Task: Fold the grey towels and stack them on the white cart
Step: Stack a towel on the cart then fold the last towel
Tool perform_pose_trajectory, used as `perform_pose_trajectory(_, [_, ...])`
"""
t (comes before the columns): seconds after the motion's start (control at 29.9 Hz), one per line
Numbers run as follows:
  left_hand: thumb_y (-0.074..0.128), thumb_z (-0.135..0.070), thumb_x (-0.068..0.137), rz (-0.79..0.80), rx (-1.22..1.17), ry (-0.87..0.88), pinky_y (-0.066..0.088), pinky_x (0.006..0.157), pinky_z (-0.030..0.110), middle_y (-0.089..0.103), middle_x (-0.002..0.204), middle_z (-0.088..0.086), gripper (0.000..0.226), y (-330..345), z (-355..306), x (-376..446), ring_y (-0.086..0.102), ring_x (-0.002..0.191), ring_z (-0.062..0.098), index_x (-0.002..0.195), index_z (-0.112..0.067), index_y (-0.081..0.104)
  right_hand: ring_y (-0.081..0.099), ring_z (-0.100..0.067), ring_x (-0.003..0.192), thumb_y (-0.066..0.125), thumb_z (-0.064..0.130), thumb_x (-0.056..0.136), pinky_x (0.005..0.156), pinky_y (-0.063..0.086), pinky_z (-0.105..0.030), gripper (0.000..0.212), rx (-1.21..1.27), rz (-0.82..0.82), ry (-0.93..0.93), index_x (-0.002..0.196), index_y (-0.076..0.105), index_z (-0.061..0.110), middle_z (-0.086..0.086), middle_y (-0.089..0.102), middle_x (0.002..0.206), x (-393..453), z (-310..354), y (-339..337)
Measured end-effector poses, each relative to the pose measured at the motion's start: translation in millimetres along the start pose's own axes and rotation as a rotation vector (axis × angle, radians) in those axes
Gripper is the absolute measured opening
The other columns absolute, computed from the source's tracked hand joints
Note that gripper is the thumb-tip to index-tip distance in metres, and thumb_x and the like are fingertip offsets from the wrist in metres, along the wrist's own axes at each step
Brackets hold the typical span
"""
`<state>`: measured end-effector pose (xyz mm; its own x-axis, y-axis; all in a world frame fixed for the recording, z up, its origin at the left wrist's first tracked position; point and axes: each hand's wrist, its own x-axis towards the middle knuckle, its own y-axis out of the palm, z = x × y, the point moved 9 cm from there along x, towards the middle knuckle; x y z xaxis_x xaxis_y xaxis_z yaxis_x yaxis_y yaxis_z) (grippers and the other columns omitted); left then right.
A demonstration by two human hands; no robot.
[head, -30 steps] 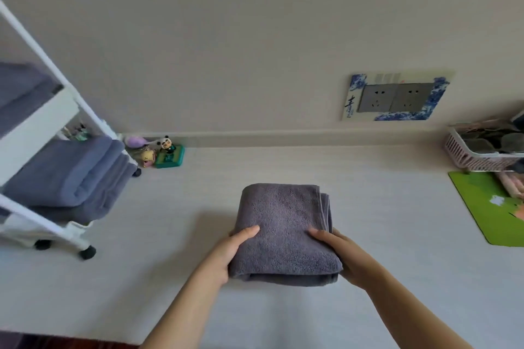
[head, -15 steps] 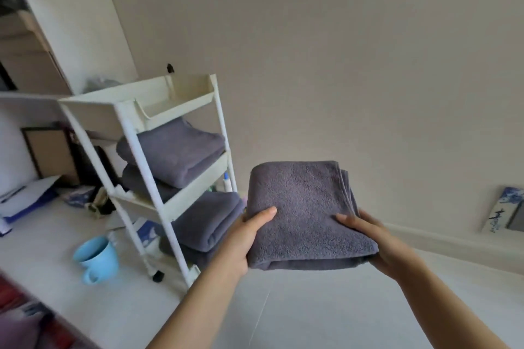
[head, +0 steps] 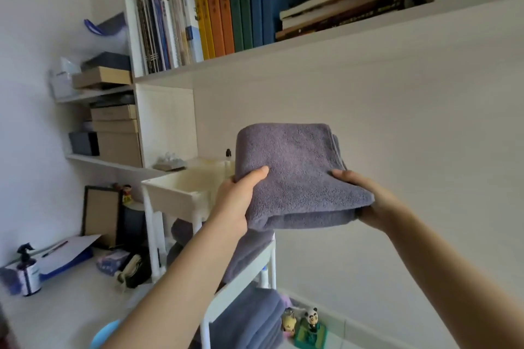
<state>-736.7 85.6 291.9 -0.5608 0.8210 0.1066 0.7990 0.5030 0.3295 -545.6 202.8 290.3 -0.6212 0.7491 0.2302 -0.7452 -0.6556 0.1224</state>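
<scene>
Pale wall fills the background; a long white shelf of upright coloured books [head: 215, 17] runs above, with stacked cardboard boxes [head: 116, 133] on side shelves at left.

A folded grey terry towel [head: 295, 176] is held in the air between both hands, just above and to the right of the top tray of the white three-tier plastic cart [head: 181, 193]. The left hand [head: 238, 198] grips the towel's near-left corner, thumb laid on top, fingers hidden beneath. The right hand [head: 368, 201] grips the near-right corner the same way, thumb on top, fingers underneath and out of sight. The fold appears intact, layered edges showing at the near and right sides.

The top tray is seen bare as far as visible; its far-right part is hidden behind the towel. Grey folded towels [head: 249, 317] are stacked on the bottom tier, and more grey towel fabric [head: 249, 249] shows on the middle tier.

Judged step: placing this towel on the cart, most likely into the top tray.

For a clean placement, the towel should be kept level and carried leftward over the tray, lowered flat within the rim, and the fingers drawn out from under sideways so that the layers are not dragged open. Tray walls may catch an overhanging edge; squaring to the rim first is advised.

Small panda and yellow figurines [head: 303, 323] stand on the floor by the cart's foot.
</scene>
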Motion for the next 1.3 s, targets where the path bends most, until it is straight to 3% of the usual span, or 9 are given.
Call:
perform_pose_trajectory(0.1, [0.083,-0.033,0.056,-0.099,-0.045,0.092,0.056,0.083,0.047,0.071,0.101,0.011,0.062,-14.5,-38.1,23.0,0.07,0.088,0.028,0.109,-0.006,0.064,0.061,-0.019,0.099,0.061,0.047,0.07,0.079,0.048,-0.034,0.047,-0.004,0.019,-0.019,0.109,0.065,0.021,-0.005,0.065,0.113,38.8,27.0,15.2])
perform_pose_trajectory(0.33, [0.074,-0.033,0.079,-0.375,-0.117,0.152,0.051,0.091,0.04,0.059,0.124,0.01,0.066,-52.9,-55.3,53.5,0.06,0.107,0.031,0.13,-0.003,0.046,0.049,-0.027,0.116,0.062,0.074,0.064,0.097,0.045,-0.048,0.078,0.04,-0.001,0.031,0.124,0.055,0.025,-0.003,0.051,0.123,102.5,38.6,64.5])
perform_pose_trajectory(0.5, [0.071,-0.027,0.082,-0.485,0.183,0.116,0.037,0.105,0.048,0.027,0.15,0.018,0.091,-66.5,-69.3,70.2,0.04,0.129,0.037,0.149,-0.019,0.01,0.063,-0.021,0.093,0.073,0.02,0.081,0.069,0.053,-0.031,0.016,-0.126,-0.18,-0.16,0.092,0.062,0.021,-0.007,0.066,0.101,132.6,37.5,86.9])
perform_pose_trajectory(0.63, [0.083,-0.029,0.065,-0.35,0.454,-0.01,0.042,0.097,0.058,0.019,0.153,0.016,0.125,-82.7,-67.1,84.6,0.039,0.127,0.04,0.145,-0.039,-0.012,0.061,-0.023,0.103,0.074,0.017,0.079,0.091,0.052,-0.04,0.035,-0.18,-0.199,-0.226,0.111,0.059,0.017,-0.006,0.065,0.106,150.4,18.9,88.2])
perform_pose_trajectory(0.8, [0.084,-0.025,0.068,-0.188,0.533,-0.071,0.046,0.09,0.062,0.019,0.155,0.011,0.123,-95.3,-63.2,102.1,0.042,0.128,0.039,0.146,-0.042,-0.01,0.057,-0.016,0.105,0.073,0.017,0.081,0.09,0.045,-0.027,0.042,-0.206,-0.245,-0.356,0.12,0.057,0.017,0.0,0.062,0.111,157.9,9.4,94.4])
perform_pose_trajectory(1.0, [0.078,-0.037,0.073,-0.202,0.725,-0.012,0.052,0.087,0.048,0.017,0.155,0.01,0.115,-101.2,-71.8,110.4,0.043,0.128,0.036,0.149,-0.033,-0.008,0.061,-0.019,0.098,0.073,0.026,0.081,0.086,0.051,-0.035,0.033,-0.325,-0.256,-0.304,0.109,0.057,0.017,0.001,0.064,0.1,174.0,10.2,98.6])
perform_pose_trajectory(1.1, [0.064,-0.063,0.074,-0.201,1.235,-0.052,0.051,0.091,0.042,0.033,0.148,0.017,0.103,-98.5,-75.2,99.5,0.054,0.116,0.034,0.15,-0.016,0.012,0.057,-0.023,0.099,0.07,0.034,0.083,0.085,0.048,-0.034,0.043,-0.605,-0.238,-0.139,0.113,0.056,0.008,-0.004,0.06,0.102,178.7,-15.7,98.0])
perform_pose_trajectory(1.17, [0.05,-0.065,0.083,-0.229,1.548,0.05,0.05,0.092,0.036,0.045,0.138,0.016,0.083,-91.1,-89.3,94.6,0.058,0.11,0.031,0.143,-0.011,0.032,0.058,-0.026,0.102,0.07,0.035,0.082,0.088,0.048,-0.037,0.045,-0.57,-0.282,-0.159,0.114,0.055,0.007,-0.007,0.062,0.105,177.7,-18.5,96.3])
perform_pose_trajectory(1.3, [0.042,-0.065,0.087,-0.352,1.741,0.3,0.028,0.107,0.041,0.025,0.147,0.014,0.07,-86.0,-122.6,99.2,0.026,0.134,0.034,0.139,-0.018,0.04,0.06,-0.028,0.098,0.072,0.033,0.08,0.085,0.053,-0.045,0.037,-0.405,-0.368,-0.161,0.106,0.058,0.01,-0.005,0.061,0.097,174.6,-14.8,91.8])
